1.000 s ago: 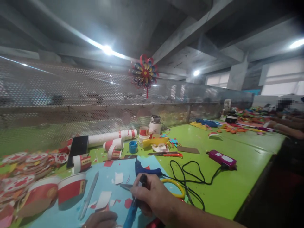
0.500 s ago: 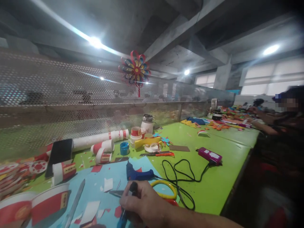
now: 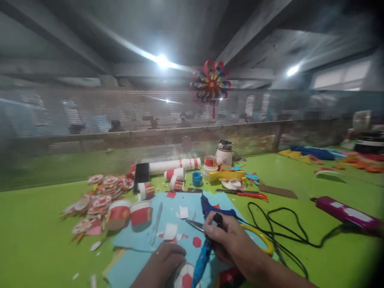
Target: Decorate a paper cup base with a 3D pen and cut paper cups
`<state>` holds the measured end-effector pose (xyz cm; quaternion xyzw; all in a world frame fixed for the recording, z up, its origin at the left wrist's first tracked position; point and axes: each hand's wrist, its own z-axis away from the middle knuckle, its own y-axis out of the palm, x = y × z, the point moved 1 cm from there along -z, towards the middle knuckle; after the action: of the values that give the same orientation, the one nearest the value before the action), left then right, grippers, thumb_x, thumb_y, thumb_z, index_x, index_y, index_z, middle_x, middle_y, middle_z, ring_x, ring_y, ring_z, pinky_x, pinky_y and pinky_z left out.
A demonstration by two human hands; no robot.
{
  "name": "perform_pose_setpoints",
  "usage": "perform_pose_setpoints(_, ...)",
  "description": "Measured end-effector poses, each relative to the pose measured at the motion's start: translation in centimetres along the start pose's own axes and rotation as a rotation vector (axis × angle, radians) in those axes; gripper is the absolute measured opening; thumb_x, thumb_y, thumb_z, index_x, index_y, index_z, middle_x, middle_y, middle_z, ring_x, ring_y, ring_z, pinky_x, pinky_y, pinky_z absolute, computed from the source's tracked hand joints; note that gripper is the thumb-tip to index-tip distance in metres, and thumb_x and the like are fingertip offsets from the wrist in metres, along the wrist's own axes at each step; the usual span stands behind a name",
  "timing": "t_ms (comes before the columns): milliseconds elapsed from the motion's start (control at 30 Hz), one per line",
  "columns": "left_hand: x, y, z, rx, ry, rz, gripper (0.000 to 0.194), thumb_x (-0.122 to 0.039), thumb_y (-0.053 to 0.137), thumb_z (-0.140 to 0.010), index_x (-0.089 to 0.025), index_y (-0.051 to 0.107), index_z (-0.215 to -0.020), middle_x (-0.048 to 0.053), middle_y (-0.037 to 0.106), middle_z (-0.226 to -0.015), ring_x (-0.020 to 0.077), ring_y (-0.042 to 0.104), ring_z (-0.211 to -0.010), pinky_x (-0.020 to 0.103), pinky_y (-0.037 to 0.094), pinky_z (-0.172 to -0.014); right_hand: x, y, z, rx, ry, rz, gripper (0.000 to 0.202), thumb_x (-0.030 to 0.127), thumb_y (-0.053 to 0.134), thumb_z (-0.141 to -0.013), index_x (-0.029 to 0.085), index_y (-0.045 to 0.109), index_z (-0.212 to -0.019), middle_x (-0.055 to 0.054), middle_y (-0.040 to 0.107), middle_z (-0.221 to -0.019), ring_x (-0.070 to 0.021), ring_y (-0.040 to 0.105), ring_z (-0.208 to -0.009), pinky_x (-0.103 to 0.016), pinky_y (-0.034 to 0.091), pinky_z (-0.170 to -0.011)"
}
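My right hand (image 3: 229,236) is closed round a blue pen-shaped tool (image 3: 201,262) with a black end above the fingers; its kind is unclear. Scissors (image 3: 261,240) with a yellow handle lie beneath this hand, the blades pointing left. Just behind is a blue glue gun (image 3: 220,211) with a black cord. My left hand (image 3: 168,258) is low in the view, fingers together and curled at the edge of a white disc (image 3: 183,276) with a red hexagon. The frame cuts off the disc's lower part. Paper scraps (image 3: 171,231) and a silver knife-like tool (image 3: 156,224) lie on light-blue sheets (image 3: 135,232).
Red-and-white paper cups (image 3: 141,214) and a pile of decorated discs (image 3: 103,196) stand left. Behind are a phone (image 3: 142,176), a blue paint jar (image 3: 197,179), orange-handled scissors (image 3: 252,195) and a flask (image 3: 224,154). A purple power strip (image 3: 345,212) lies right, before a perforated partition (image 3: 135,116).
The view has swung left and down, so things sit further right or show smaller. My left hand and the white disc have come into view. My right hand still holds the blue tool.
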<state>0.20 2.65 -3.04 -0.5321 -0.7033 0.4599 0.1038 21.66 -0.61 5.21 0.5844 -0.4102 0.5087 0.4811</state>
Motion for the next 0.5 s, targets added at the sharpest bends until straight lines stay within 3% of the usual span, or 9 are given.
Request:
perform_pose_setpoints(167,-0.8,-0.8,-0.3,0.101,-0.043,0.059,0.018,-0.033,0.057,-0.091,-0.022,0.064,-0.102,0.009,0.066,-0.108,0.0208,0.062,-0.100,0.033,0.050,-0.091,-0.3,-0.1,0.0,-0.003,0.017,0.056,0.044,0.056,0.068,-0.073,0.021,0.043,-0.068,0.014,0.030,-0.042,-0.0020,0.024,-0.034,-0.017,0.019,-0.036)
perform_pose_setpoints(333,-1.1,-1.5,-0.9,0.233,-0.060,0.171,0.047,-0.044,0.077,-0.071,-0.019,0.058,-0.106,0.012,0.061,-0.114,0.0246,0.059,-0.104,0.036,0.050,-0.090,-0.5,-0.1,-0.2,-0.007,0.019,0.074,0.045,0.058,0.068,-0.072,0.021,0.043,-0.068,0.014,0.030,-0.041,-0.0025,0.023,-0.035,-0.018,0.018,-0.037)
perform_pose_setpoints(400,-1.1,-1.5,-1.0,0.242,-0.070,0.189,0.044,-0.042,0.078,-0.071,-0.019,0.059,-0.103,0.011,0.060,-0.114,0.0241,0.059,-0.105,0.035,0.050,-0.090,-0.5,-0.2,-0.2,-0.017,0.012,0.085,0.046,0.060,0.066,-0.073,0.021,0.043,-0.068,0.014,0.030,-0.042,-0.0026,0.023,-0.035,-0.018,0.018,-0.037)
perform_pose_setpoints(500,-0.8,-1.2,-0.8,0.197,-0.076,0.181,0.025,-0.035,0.069,-0.081,-0.020,0.062,-0.100,0.010,0.063,-0.111,0.0218,0.060,-0.103,0.032,0.049,-0.090,-0.7,-0.4,-0.5,-0.040,0.003,0.091,0.048,0.063,0.064,-0.075,0.021,0.043,-0.070,0.014,0.029,-0.043,-0.0025,0.022,-0.036,-0.018,0.017,-0.037)
